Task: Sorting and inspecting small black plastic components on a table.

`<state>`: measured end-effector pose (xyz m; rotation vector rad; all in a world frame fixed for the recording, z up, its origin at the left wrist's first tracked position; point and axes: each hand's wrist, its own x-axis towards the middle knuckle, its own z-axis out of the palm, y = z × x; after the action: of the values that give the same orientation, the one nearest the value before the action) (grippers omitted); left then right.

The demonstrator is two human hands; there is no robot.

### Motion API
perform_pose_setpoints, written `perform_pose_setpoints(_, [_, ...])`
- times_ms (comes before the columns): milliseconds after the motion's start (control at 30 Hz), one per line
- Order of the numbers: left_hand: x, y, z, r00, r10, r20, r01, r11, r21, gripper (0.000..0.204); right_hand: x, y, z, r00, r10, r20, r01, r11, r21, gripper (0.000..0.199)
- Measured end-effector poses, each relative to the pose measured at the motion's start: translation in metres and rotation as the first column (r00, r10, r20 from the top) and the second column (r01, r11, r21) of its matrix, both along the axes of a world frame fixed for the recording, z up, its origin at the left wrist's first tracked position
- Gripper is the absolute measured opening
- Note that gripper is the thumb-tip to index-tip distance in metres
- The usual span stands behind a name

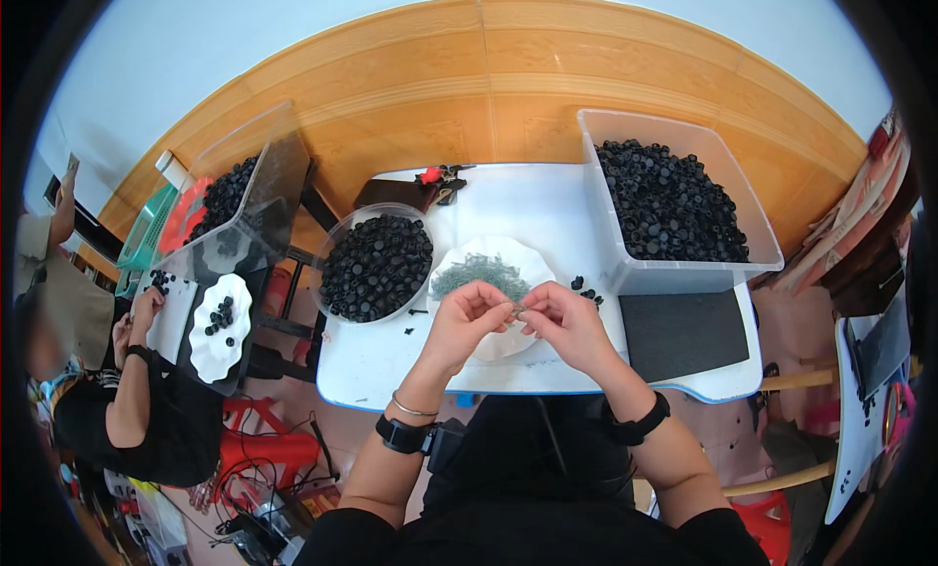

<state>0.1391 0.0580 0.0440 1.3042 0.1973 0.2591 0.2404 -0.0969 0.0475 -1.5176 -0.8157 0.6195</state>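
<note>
My left hand (465,324) and my right hand (567,324) meet over the near part of a scalloped white plate (535,258). Thumb and fingers of each are pinched together, their tips almost touching. Whatever sits between them is too small to make out. On the plate lies a heap of thin, clear greenish pieces (477,271). Several small black parts (586,293) lie on the table just right of the plate. To the left, a round clear tub holds many round black caps (376,268).
A large clear bin (684,276) of black ring-like parts (669,200) stands at the back right, behind a dark mat (684,334). A brown wallet (391,195) and keys (445,183) lie at the back. Leftward, another person (137,410) works beside a white plate (207,356).
</note>
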Motion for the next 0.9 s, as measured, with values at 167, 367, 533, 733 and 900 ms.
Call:
perform_pose_setpoints(167, [-0.004,0.009,-0.009,0.995,0.07,-0.068,-0.078,0.989,-0.123,0.004,-0.002,0.009,0.001,0.931,-0.057,0.36,0.079,0.996,-0.046,0.01])
perform_pose_setpoints(367, [-0.005,0.014,-0.016,0.985,0.143,-0.094,-0.155,0.979,-0.134,0.006,-0.006,0.022,0.008,0.848,-0.099,0.521,0.115,0.993,0.002,0.016])
perform_pose_setpoints(533, [-0.005,0.012,-0.013,0.989,0.137,-0.063,-0.138,0.99,-0.025,0.007,-0.006,0.024,0.009,0.89,-0.04,0.454,0.084,0.994,-0.076,0.013])
perform_pose_setpoints(733, [-0.006,0.013,-0.012,0.992,0.112,-0.066,-0.111,0.994,0.016,0.009,-0.004,0.02,0.013,0.869,-0.073,0.49,0.108,0.993,-0.045,0.01])
perform_pose_setpoints(900, [-0.005,0.009,-0.009,0.999,0.037,-0.032,-0.034,0.996,0.083,0.012,-0.002,0.015,0.015,0.751,-0.076,0.656,0.128,0.991,-0.032,0.008])
